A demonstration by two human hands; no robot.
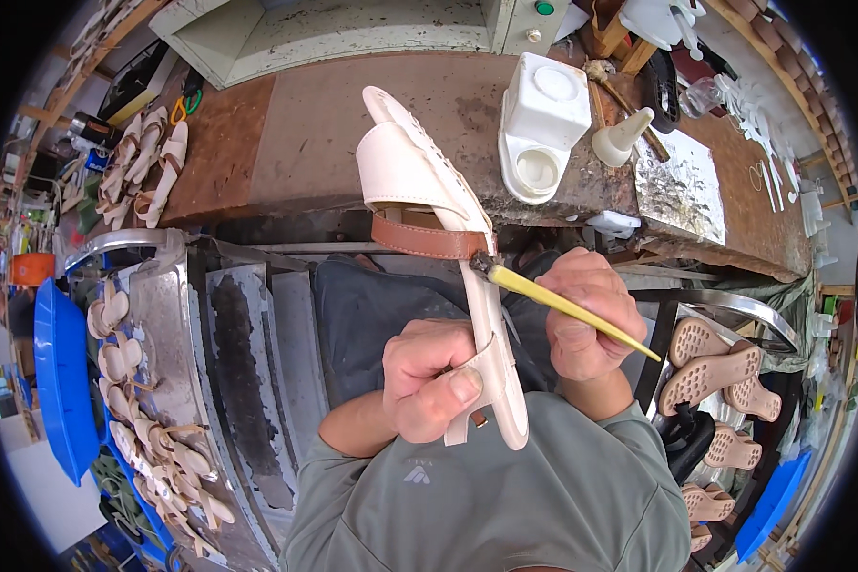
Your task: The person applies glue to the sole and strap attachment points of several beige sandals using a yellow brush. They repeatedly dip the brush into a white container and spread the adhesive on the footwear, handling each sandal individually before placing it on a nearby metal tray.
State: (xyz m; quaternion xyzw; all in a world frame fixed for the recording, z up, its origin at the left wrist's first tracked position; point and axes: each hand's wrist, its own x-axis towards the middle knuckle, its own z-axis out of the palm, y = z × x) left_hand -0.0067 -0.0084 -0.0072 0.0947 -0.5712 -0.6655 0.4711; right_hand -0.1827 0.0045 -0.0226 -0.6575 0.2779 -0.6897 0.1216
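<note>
Head view: at the far left of the frame, a blue container (62, 381) is beside many cream sandals (119, 360), well apart from the hands. Nearer the centre, the left hand (427, 381) grips the lower part of one cream sandal (482, 310), thumb pressed onto its lower strap, fingers curled. That sandal is at mid-frame, its long axis nearly upright, leaning toward the upper left. It lies left of the right hand (591, 315), which pinches a yellow-handled brush (543, 296) slanting down to the right; the dark tip (483, 262) appears to touch the sandal's edge at the end of the brown strap (419, 240). The left hand is the nearer, in contact with the sandal. Tan soles (710, 372) sit at the right. A small pale logo with lettering shows on the grey-green shirt (429, 520), lower centre.
</note>
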